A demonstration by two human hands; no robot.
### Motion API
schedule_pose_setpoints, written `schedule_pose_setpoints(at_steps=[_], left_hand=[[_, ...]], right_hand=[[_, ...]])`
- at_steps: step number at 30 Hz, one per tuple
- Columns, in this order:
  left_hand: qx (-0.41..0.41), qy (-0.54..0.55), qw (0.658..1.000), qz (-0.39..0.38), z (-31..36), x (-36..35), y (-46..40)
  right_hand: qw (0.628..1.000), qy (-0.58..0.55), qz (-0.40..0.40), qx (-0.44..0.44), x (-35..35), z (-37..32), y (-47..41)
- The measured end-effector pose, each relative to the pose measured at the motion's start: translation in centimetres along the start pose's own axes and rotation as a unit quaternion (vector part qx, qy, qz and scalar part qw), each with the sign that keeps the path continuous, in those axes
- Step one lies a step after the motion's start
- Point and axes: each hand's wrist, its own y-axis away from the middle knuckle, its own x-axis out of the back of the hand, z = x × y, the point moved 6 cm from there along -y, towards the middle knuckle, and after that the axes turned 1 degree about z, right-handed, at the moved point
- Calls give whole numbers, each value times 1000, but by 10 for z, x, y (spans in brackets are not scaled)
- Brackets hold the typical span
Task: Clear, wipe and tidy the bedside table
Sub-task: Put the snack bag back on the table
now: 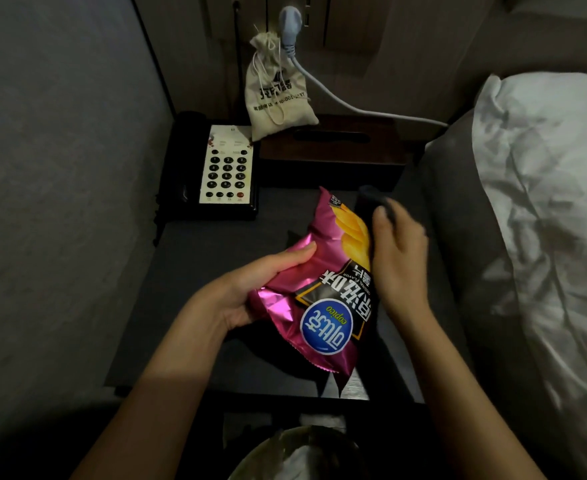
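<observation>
My left hand (pixel 250 289) grips a pink crisp bag (pixel 333 289) above the dark bedside table (pixel 188 306); my right hand (pixel 397 251) clutches a dark cloth (pixel 376 202), bed (pixel 544 202) alongside.

Dim bedside scene. Left hand (pixel 250 289) gripping a pink chip bag (pixel 330 289) above the dark surface (pixel 195 306), thumb across its upper edge. Right hand (pixel 397 251) beside the bag's right edge, fingers curled round a dark cloth (pixel 376 202), blurred. Black telephone (pixel 215 171) at back left, dark tissue box (pixel 333 154) beside it, beige drawstring pouch (pixel 278 88) against the wall behind. Grey plug (pixel 290 20) above, cable (pixel 354 107) towards the bed's white pillow (pixel 544 161).
</observation>
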Motion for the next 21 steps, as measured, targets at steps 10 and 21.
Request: schedule_pose_setpoints(at_steps=[10,21], left_hand=[[-25,53,997,49,4,9,-3],[-79,215,964,138,15,44,-7]], right_hand=[[961,99,-157,204,-28,-37,27],[872,207,-202,395,-70,-60,86]])
